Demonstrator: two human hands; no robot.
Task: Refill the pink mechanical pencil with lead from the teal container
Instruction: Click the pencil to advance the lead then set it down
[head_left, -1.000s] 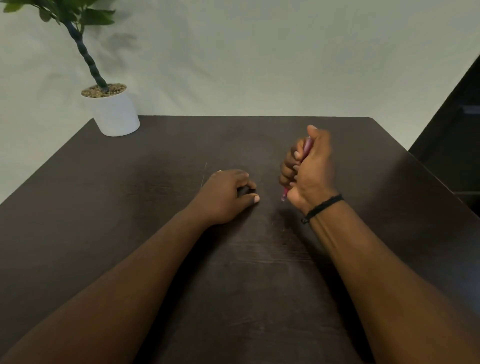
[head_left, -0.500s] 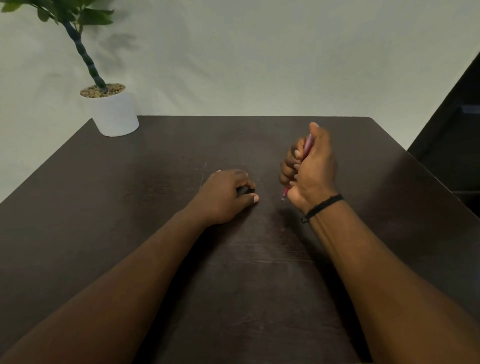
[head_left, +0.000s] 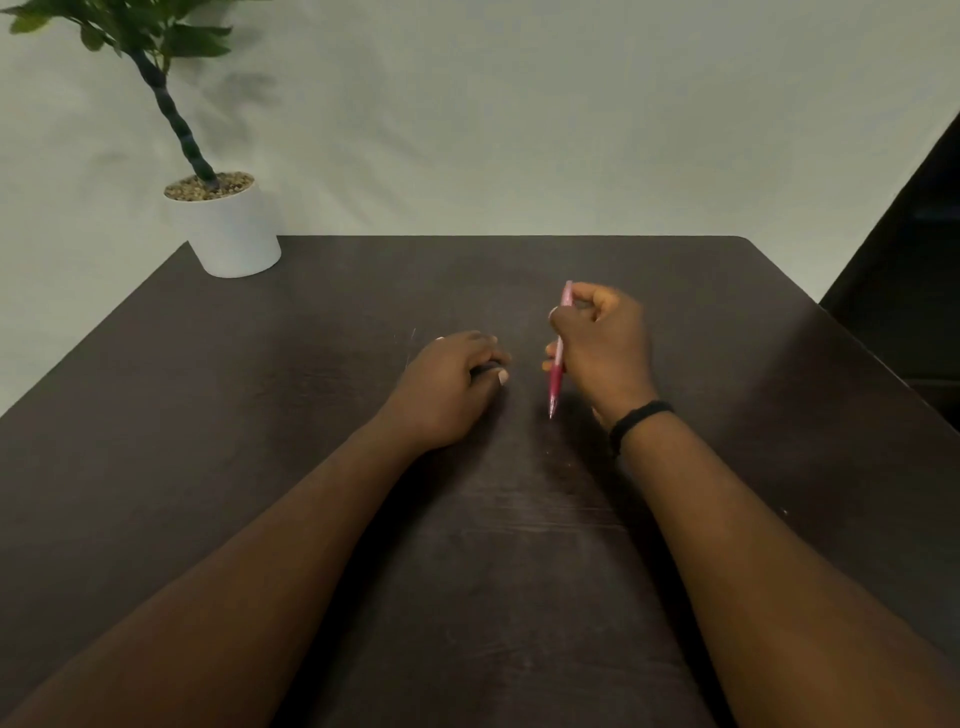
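My right hand (head_left: 602, 353) holds the pink mechanical pencil (head_left: 558, 358) nearly upright above the dark table (head_left: 519, 545). Its tip points down toward the tabletop, and its top end sits between my thumb and forefinger. My left hand (head_left: 447, 387) rests curled on the table just left of the pencil. A small dark thing (head_left: 485, 368), apparently the teal container, is pinched between its thumb and fingers and mostly hidden. A thin, faint line that may be a lead (head_left: 413, 335) lies on the table beyond my left hand.
A white pot with a green plant (head_left: 226, 228) stands at the table's far left corner. A pale wall rises behind the table. A dark opening (head_left: 914, 260) lies past the table's right edge.
My right hand has loosened from a fist with the thumb on top to a finger grip. More of the pencil now shows, down to the tip. My left hand has stayed put.
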